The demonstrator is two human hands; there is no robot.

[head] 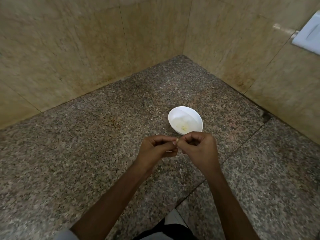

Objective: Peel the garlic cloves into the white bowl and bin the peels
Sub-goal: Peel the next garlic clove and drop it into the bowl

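**Garlic clove pinched between both hands, just in front of the white bowl**

In the head view, a speckled granite desk is seen running into a corner formed by two beige tiled walls. The white bowl is set on the desk near that corner, upright, and a few pale yellowish peeled pieces are seen lying in its bottom.

The left hand and the right hand are held together above the desk, on the near side of the bowl. The near rim of the bowl is partly covered by the right hand. The fingers of both hands are curled and their tips are brought against each other, with the small garlic clove clamped between them. Only a pale sliver of the clove is shown, and the rest is hidden by the fingertips.

A thin white scrap of peel is seen lying on the desk below the hands, between the two forearms. Another white fragment is glimpsed under the left hand, and whether it is held or lying on the desk cannot be told.

A white panel is fixed to the wall at the upper right.
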